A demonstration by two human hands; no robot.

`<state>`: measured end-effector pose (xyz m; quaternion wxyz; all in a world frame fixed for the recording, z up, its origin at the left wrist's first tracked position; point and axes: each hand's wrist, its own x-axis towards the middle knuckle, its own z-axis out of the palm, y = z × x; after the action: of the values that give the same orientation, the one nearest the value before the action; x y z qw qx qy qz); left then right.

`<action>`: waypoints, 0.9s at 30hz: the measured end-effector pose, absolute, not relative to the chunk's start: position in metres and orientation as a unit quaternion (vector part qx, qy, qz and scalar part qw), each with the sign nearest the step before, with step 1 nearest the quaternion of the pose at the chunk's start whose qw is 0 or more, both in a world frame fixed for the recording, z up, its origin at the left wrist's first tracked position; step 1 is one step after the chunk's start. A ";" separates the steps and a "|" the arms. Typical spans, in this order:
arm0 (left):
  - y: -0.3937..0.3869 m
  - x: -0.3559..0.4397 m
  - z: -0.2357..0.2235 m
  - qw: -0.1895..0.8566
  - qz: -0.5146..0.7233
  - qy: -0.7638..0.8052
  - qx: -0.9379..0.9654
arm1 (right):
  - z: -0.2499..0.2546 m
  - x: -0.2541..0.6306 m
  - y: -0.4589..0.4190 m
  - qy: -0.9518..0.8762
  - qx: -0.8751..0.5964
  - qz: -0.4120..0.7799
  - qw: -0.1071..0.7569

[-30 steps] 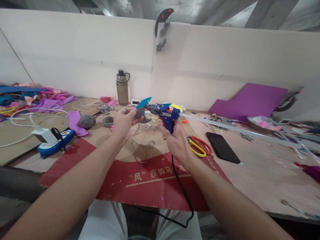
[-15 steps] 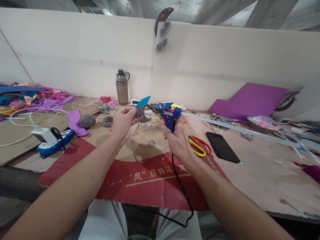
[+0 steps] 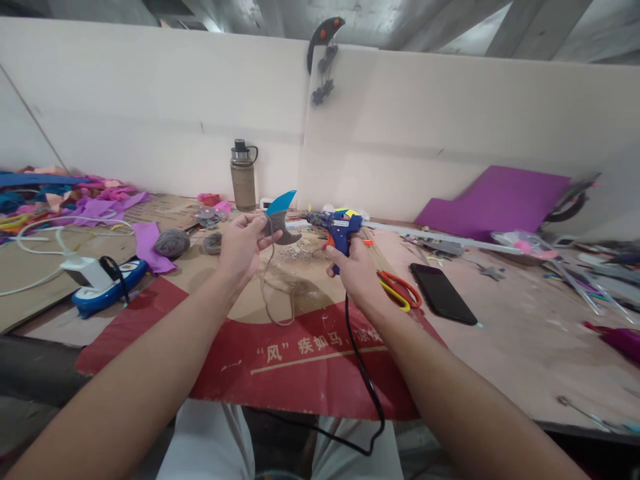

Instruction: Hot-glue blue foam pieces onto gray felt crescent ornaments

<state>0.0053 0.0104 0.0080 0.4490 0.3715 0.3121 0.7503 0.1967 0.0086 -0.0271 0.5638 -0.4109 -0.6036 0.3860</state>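
Note:
Between the thumb and fingers of my left hand (image 3: 243,247) is a grey felt piece (image 3: 284,230) with a curved, pointed edge. A blue pointed piece (image 3: 281,202) stands up from its top. Grey yarn (image 3: 265,287) hangs from the felt and loops down onto the board. My right hand (image 3: 354,267) is wrapped round the grip of a blue glue gun (image 3: 343,230). Its nozzle points left toward the felt, with a gap between them. A long translucent glue stick (image 3: 430,235) sticks out of its back, and a black cord (image 3: 363,367) drops from its handle.
Scissors (image 3: 403,291) and a black phone (image 3: 443,293) lie right of my right hand. A water bottle (image 3: 243,177) stands by the back wall. Grey yarn balls (image 3: 172,243), a blue power strip (image 3: 113,287) and felt scraps (image 3: 95,203) lie left. Purple felt (image 3: 500,203) leans at the back right.
The glue gun has drawn away to the right from the felt piece, its nozzle now apart from it. My left hand has shifted slightly left, turning the felt so more of it shows.

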 end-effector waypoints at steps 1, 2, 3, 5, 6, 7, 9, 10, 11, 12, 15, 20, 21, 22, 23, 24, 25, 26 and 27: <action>0.011 0.005 0.008 0.449 0.753 0.308 0.369 | -0.027 0.196 0.013 -0.569 -0.428 0.429 0.556; 0.011 0.004 0.009 0.449 0.755 0.306 0.367 | -0.027 0.195 0.018 -0.542 -0.449 0.462 0.540; 0.011 0.004 0.009 0.448 0.757 0.306 0.364 | -0.028 0.194 0.023 -0.526 -0.475 0.481 0.517; 0.012 0.003 0.009 0.445 0.757 0.310 0.363 | -0.031 0.192 0.033 -0.520 -0.533 0.479 0.464; 0.012 0.004 0.009 0.442 0.758 0.313 0.365 | -0.032 0.192 0.037 -0.526 -0.556 0.467 0.444; 0.012 0.004 0.009 0.437 0.758 0.316 0.368 | -0.033 0.193 0.041 -0.531 -0.572 0.456 0.428; 0.013 0.005 0.008 0.425 0.756 0.322 0.379 | -0.034 0.197 0.044 -0.556 -0.607 0.409 0.394; 0.013 0.006 0.007 0.418 0.756 0.324 0.387 | -0.033 0.199 0.044 -0.579 -0.625 0.358 0.380; 0.013 0.006 0.007 0.409 0.755 0.326 0.395 | -0.032 0.202 0.043 -0.610 -0.640 0.287 0.368; 0.013 0.007 0.006 0.397 0.755 0.329 0.406 | -0.030 0.203 0.040 -0.642 -0.643 0.209 0.362; 0.014 0.009 0.002 0.331 0.749 0.345 0.458 | -0.023 0.194 0.027 -0.699 -0.570 0.111 0.417; 0.010 0.010 -0.005 0.163 0.694 0.395 0.580 | -0.011 0.143 0.009 -0.575 -0.341 0.492 0.558; 0.008 0.010 -0.005 0.139 0.685 0.400 0.593 | -0.009 0.134 0.007 -0.534 -0.305 0.549 0.565; 0.006 0.010 -0.005 0.124 0.679 0.402 0.602 | -0.006 0.127 0.006 -0.508 -0.283 0.587 0.564; 0.005 0.010 -0.005 0.118 0.676 0.403 0.605 | -0.004 0.123 0.004 -0.489 -0.280 0.605 0.563; 0.004 0.010 -0.004 0.120 0.677 0.403 0.604 | -0.002 0.121 0.003 -0.481 -0.287 0.616 0.555; 0.004 0.010 -0.004 0.128 0.680 0.403 0.599 | 0.000 0.121 0.001 -0.480 -0.297 0.622 0.543; 0.004 0.010 -0.003 0.138 0.684 0.403 0.592 | 0.001 0.123 -0.001 -0.484 -0.305 0.627 0.529; 0.005 0.010 -0.003 0.149 0.687 0.406 0.583 | 0.002 0.126 -0.003 -0.493 -0.308 0.631 0.514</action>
<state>0.0098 0.0054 -0.0027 0.1492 0.5835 0.4061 0.6873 0.1260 -0.0028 0.0022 0.5142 -0.3075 -0.4927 0.6311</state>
